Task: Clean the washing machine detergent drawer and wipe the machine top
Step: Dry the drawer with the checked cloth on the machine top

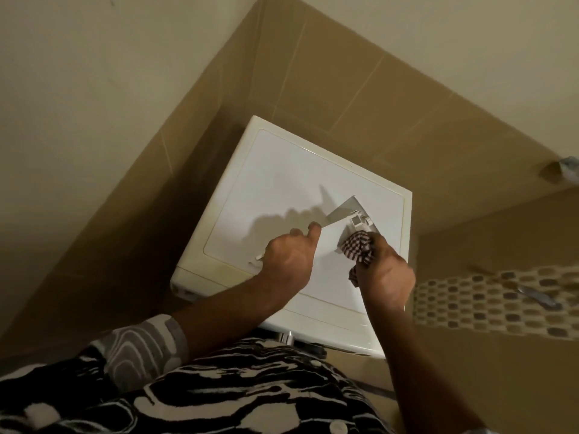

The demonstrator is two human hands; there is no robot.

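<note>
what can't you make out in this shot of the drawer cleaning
All in the head view:
- Inside of the detergent drawer: mostly covered by the checkered cloth and the right hand; any residue is too small to see.
- Left hand: its fingertips are hidden behind its own back.
- Washing machine front: hidden below its top and the person's body.
- Shiny object on the right: blurred.
</note>
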